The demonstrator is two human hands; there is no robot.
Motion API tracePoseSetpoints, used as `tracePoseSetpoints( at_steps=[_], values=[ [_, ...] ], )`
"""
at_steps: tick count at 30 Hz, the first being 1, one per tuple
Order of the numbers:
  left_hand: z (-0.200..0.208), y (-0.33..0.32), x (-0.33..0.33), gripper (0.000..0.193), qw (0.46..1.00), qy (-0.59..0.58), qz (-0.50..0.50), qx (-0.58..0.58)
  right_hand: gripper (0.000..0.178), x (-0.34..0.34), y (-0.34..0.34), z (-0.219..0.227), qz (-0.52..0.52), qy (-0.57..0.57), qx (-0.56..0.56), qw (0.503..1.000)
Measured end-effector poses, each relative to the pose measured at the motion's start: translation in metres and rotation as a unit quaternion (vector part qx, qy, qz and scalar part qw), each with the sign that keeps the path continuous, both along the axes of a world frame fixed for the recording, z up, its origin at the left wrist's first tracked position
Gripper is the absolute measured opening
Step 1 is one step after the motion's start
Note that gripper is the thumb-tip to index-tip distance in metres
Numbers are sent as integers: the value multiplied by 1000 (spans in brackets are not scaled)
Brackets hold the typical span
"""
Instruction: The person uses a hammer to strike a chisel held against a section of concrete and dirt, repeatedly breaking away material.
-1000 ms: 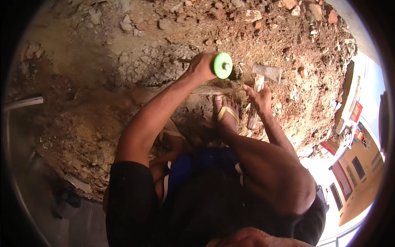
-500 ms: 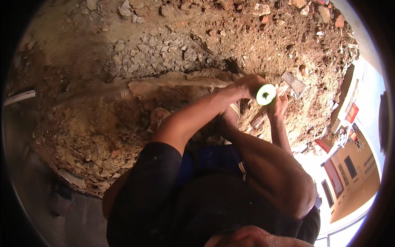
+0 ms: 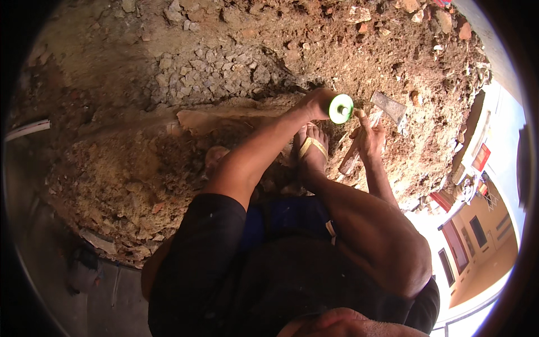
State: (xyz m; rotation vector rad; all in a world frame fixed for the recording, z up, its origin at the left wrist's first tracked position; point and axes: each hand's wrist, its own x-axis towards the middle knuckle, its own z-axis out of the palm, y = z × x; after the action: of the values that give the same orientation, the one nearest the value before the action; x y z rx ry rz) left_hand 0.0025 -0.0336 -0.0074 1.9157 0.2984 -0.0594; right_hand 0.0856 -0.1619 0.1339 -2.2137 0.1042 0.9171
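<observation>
My left hand is closed around a tool with a round green end, held low over the dug earth just above my sandalled foot. Just to its right, my right hand grips the wooden handle of a hammer, whose metal head points up and to the right. The two hands are close but apart. Whatever lies beyond the green end of the tool is hidden by my left hand.
Loose brown soil and broken stones fill the ground. A pale long pipe-like piece lies in the trench to the left of my hands. A white pipe sits at the far left, grey paving at the lower left, and orange buildings at the right.
My left hand with the green-ended tool has swung rightward, closer to the hammer hand, then eased back slightly. The right hand keeps its grip on the hammer.
</observation>
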Motion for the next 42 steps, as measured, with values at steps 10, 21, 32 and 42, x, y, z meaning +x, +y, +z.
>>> tracePoseSetpoints(
  at_steps=[10,21,32,42],
  values=[
    [-9,79,-64,25,987,138,-44,-61,46,-3,-27,-4,-7,12,16,1000],
    [28,121,-109,22,848,-218,209,-435,47,4,-37,-10,-55,45,10,997],
    [-85,44,-54,45,984,23,-47,-173,49,4,-49,-11,-34,58,-40,997],
    [8,203,-171,20,938,-99,311,-115,48,2,-57,-16,-38,34,-39,998]
  ],
)
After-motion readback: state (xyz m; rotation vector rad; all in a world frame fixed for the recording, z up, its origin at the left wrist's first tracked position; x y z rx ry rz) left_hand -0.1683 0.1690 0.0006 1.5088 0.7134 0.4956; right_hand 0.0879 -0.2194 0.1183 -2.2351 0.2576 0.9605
